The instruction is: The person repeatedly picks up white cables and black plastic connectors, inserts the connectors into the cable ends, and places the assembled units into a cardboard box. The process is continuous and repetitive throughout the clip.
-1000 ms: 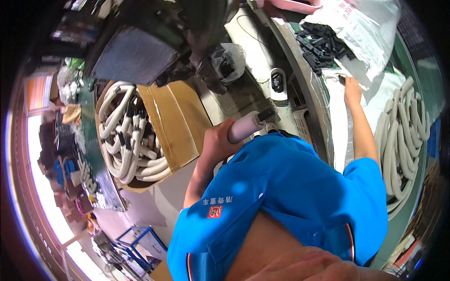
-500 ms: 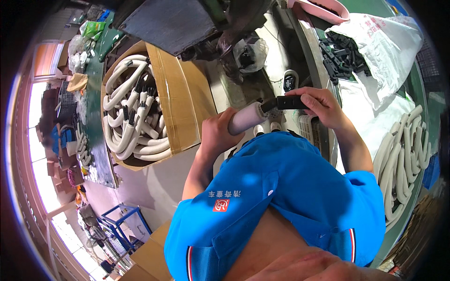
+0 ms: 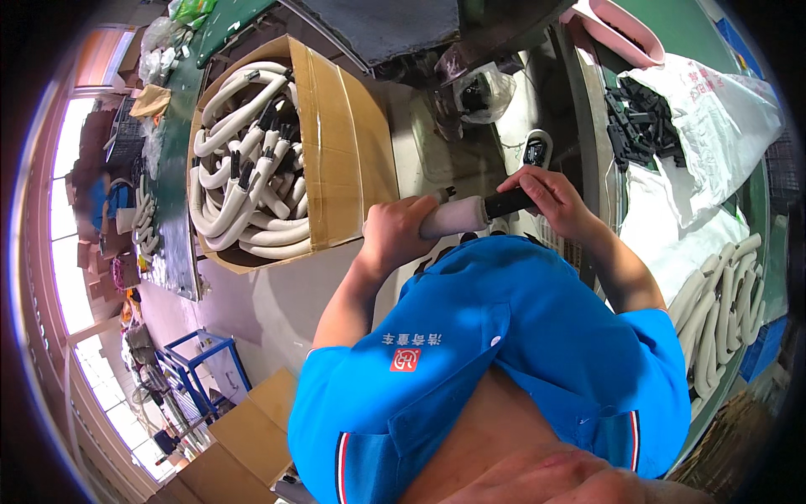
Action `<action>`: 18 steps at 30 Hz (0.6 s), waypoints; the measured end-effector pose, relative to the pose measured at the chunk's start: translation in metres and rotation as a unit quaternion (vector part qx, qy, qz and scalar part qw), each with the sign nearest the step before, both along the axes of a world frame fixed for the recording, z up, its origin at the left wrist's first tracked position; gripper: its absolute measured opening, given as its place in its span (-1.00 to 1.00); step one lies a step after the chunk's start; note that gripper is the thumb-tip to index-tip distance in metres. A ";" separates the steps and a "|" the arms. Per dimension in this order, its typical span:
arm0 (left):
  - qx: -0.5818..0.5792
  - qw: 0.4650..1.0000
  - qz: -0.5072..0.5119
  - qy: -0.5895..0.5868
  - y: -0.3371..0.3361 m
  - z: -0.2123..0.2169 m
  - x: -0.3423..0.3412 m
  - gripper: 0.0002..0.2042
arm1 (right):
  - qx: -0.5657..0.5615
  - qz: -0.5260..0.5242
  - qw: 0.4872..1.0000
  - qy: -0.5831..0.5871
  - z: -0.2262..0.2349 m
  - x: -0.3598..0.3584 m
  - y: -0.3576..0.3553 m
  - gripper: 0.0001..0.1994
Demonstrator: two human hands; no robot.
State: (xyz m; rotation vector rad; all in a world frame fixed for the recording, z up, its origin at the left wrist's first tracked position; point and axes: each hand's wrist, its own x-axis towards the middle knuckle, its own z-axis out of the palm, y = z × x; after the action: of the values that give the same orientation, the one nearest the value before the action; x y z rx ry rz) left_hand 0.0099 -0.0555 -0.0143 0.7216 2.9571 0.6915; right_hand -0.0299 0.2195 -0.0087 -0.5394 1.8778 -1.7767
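Observation:
My left hand (image 3: 399, 231) is wrapped around a tube sleeved in off-white foam (image 3: 453, 217), just in front of my body. Against the foam's right-hand end sits a black plastic piece (image 3: 506, 202), in line with the tube. The thumb and fingers of my right hand (image 3: 546, 200) are closed on the far end of that piece. Behind my left knuckles a second pale end with a dark tip shows. Whether it belongs to the same tube I cannot tell.
On the left, a cardboard box (image 3: 348, 160) holds several foam-sleeved tubes. Black plastic pieces (image 3: 638, 126) spill from a white sack (image 3: 722, 118) on the right-hand table, near a pink bin (image 3: 617, 34) and more sleeved tubes (image 3: 718, 311). A dark machine (image 3: 386, 34) stands ahead.
The black piece has come up against the foam's end, covering the dark tube tip seen before. My right hand has moved slightly left and down. The view has shifted a little.

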 end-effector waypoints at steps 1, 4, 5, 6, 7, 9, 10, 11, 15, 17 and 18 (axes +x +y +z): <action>-0.007 1.000 0.010 -0.012 -0.001 -0.003 -0.001 -0.73 | -0.011 -0.011 1.000 -0.002 -0.008 -0.003 -0.004 -0.69; -0.040 0.996 0.051 -0.056 -0.006 -0.019 -0.009 -0.72 | 0.002 -0.062 0.998 -0.031 -0.042 -0.016 -0.019 -0.70; -0.058 0.993 0.072 -0.077 -0.006 -0.021 -0.013 -0.71 | 0.023 -0.089 0.995 -0.040 -0.060 -0.021 -0.026 -0.70; -0.075 0.988 0.092 -0.097 -0.007 -0.021 -0.020 -0.71 | 0.044 -0.117 0.991 -0.047 -0.075 -0.031 -0.032 -0.69; -0.098 0.981 0.117 -0.123 -0.010 -0.019 -0.025 -0.64 | 0.033 -0.139 0.990 0.015 -0.079 -0.044 -0.041 -0.69; -0.083 0.980 0.155 -0.095 -0.018 -0.012 -0.039 -0.62 | 0.044 -0.162 0.985 0.036 -0.067 -0.072 -0.057 -0.72; -0.073 0.979 0.173 -0.081 -0.021 -0.009 -0.048 -0.61 | 0.034 -0.166 0.985 0.044 -0.056 -0.086 -0.063 -0.72; -0.046 0.978 0.183 -0.087 -0.024 -0.008 -0.057 -0.60 | 0.051 -0.165 0.982 0.081 -0.049 -0.099 -0.067 -0.73; -0.035 0.978 0.198 -0.065 -0.025 0.011 -0.092 -0.58 | 0.142 -0.205 0.914 0.319 -0.064 -0.148 -0.072 -0.77; -0.049 0.980 0.182 -0.063 -0.029 0.012 -0.096 -0.58 | 0.103 -0.159 0.930 0.315 -0.077 -0.161 -0.063 -0.78; -0.056 0.980 0.179 -0.066 -0.033 0.010 -0.095 -0.58 | 0.050 -0.094 0.981 0.160 -0.063 -0.162 -0.058 -0.78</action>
State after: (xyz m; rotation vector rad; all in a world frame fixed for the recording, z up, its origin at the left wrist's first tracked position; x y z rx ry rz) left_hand -0.0850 -0.0886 -0.0046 0.1285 2.9974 0.5536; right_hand -0.1919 0.1614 -0.0712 -0.6631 2.2911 -1.7841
